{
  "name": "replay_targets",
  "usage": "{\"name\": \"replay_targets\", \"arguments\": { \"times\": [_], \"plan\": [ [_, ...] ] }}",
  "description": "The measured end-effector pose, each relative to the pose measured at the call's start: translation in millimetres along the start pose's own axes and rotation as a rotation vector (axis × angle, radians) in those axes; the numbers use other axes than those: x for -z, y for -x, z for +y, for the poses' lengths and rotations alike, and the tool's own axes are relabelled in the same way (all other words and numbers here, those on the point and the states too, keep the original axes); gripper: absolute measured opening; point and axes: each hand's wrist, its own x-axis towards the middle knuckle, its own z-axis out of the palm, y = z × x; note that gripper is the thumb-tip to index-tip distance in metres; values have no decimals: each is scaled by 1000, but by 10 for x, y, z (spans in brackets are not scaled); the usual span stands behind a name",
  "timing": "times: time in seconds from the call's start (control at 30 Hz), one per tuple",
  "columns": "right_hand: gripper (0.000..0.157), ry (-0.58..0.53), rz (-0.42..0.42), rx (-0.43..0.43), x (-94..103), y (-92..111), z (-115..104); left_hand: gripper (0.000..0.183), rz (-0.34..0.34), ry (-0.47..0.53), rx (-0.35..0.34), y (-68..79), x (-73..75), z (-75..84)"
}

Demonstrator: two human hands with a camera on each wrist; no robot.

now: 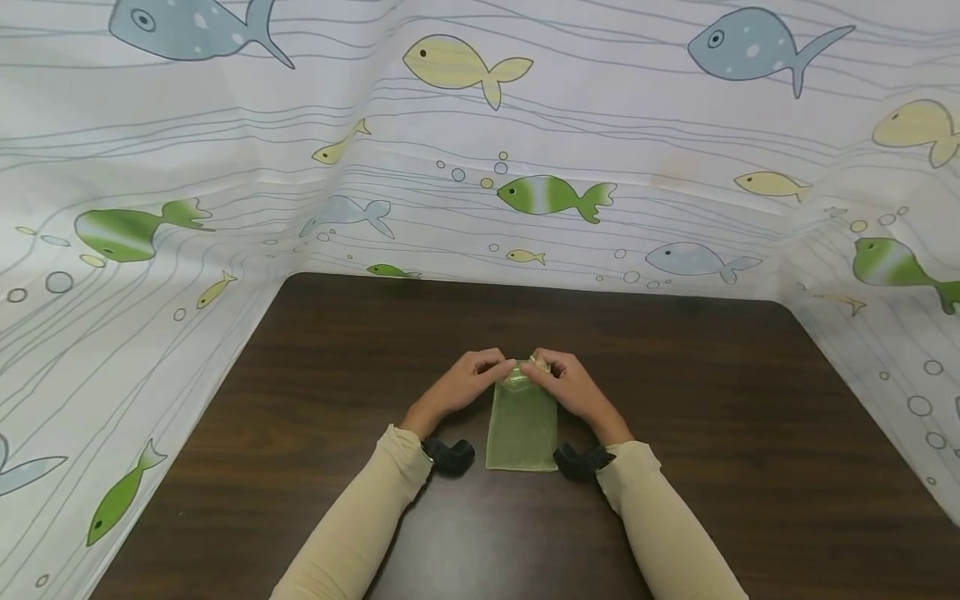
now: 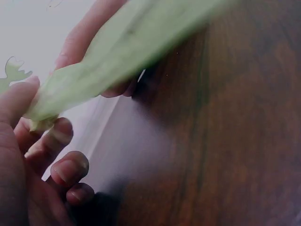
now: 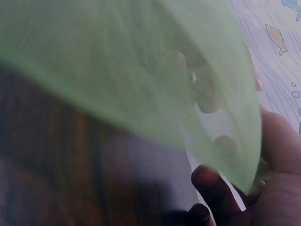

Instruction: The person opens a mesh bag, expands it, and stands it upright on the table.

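Two hands meet at the top of one sheer green pouch, thumbs toward each other and close together. The left hand (image 1: 467, 382) pinches the pouch's left upper corner: its thumb lies on the near side, with the forefinger behind, while the other fingers curl loosely below the fabric, as the left wrist view shows. The right hand (image 1: 573, 389) pinches the opposite upper corner between thumb and fingers, and in the right wrist view some fingertips show through the thin cloth.

The pouch (image 1: 522, 429) is between the two hands, its upper edge crumpled and shiny, its body spreading flat and roughly rectangular from there toward the person. Both wrist views show it raised off the tabletop near the hands; whether its lower edge touches the surface, I cannot tell.

Black wrist devices (image 1: 450, 458) sit at the inner side of both wrists, one on each side of the pouch's lower part. Behind them, cream sleeves (image 1: 360, 508) cover the forearms. Beneath everything is a dark brown wood-grain table (image 1: 360, 350) with rounded far corners. White fabric (image 1: 600, 142) printed with blue, green and yellow fish, bubbles and wavy lines surrounds its far edge and both sides.
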Motion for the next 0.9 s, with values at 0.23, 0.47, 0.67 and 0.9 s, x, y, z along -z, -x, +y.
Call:
{"name": "replay_targets", "arguments": {
  "times": [0.23, 0.47, 0.67, 0.9],
  "plan": [
    [31, -7, 41, -22, 14, 10, -33, 34, 76, 13, -51, -2, -4, -5],
    [18, -54, 319, -5, 17, 2, -34, 31, 168, -12, -25, -10, -1, -15],
    [22, -123, 540, 29, 16, 1, -84, 35, 274, -17, 18, -11, -2, -16],
    [17, 8, 367, 18, -1, 1, -80, 33, 133, -23, -24, 13, -3, 1]
  ]
}}
